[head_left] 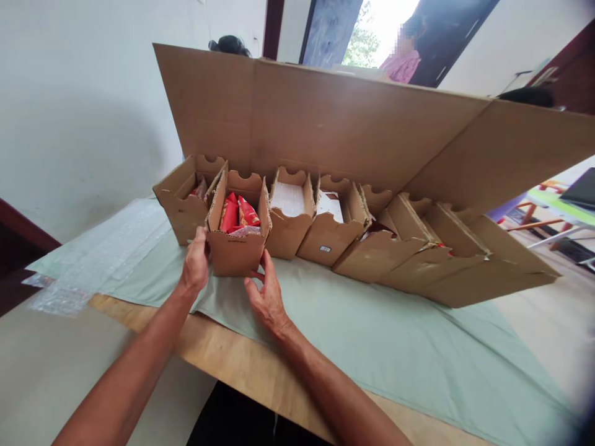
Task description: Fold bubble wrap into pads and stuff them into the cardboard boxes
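An open-topped cardboard bin (238,254) with red packets (238,212) inside stands between my hands, a little forward of the row. My left hand (196,263) presses against its left side, fingers partly hidden behind it. At the lower right front corner, my right hand (267,294) grips the bin with thumb and fingers bent around the edge. Close on the left is another cardboard bin (183,217) with something reddish in it. To the right sits a bin (284,238) holding bubble wrap (288,198), then one (328,241) with a white item (331,204).
More cardboard bins (418,272) lean along the right. A tall cardboard panel (325,118) stands behind the row. Bubble wrap sheets (100,254) lie at the left on a pale green cloth (372,328), over a wooden tabletop (232,359). A person (403,59) is beyond the panel.
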